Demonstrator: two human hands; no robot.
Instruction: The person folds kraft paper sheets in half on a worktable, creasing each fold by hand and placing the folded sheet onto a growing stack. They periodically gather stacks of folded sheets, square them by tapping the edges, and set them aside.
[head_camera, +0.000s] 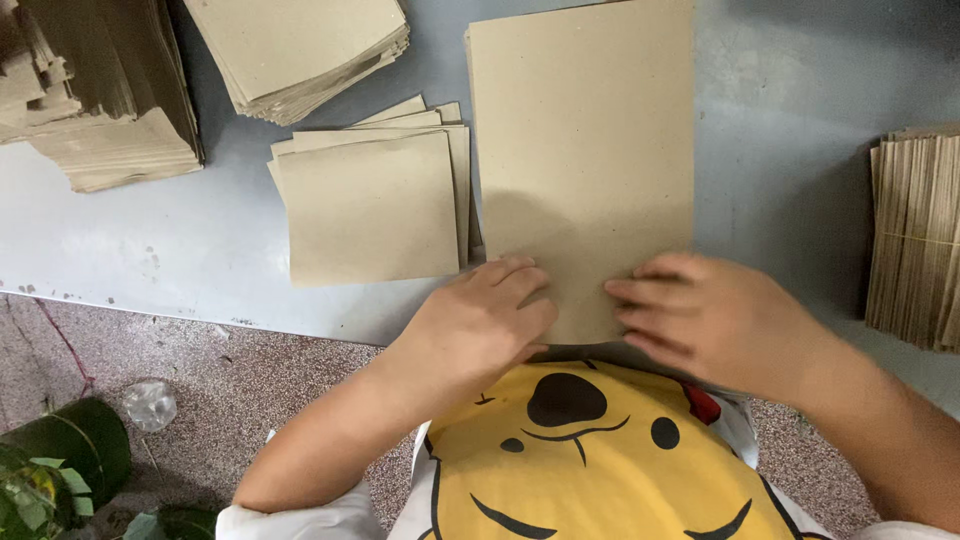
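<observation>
Two hands on one tall brown card sheet (582, 150), centre frame, long axis running up-frame away from body. Left hand (478, 325) and right hand (715, 318) equally near, fingers flat, pressing bottom edge, nothing gripped. Smaller card stack (370, 205) just left on grey desk (780, 110).

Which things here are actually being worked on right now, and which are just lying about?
In hand:
- large cardboard sheet, near edge pressed by both hands
- left hand
- right hand

Lying about:
- small pile of cut cardboard pieces beside the sheet
- cardboard stacks at top left, top centre and right edge
- potted plant on the floor
</observation>
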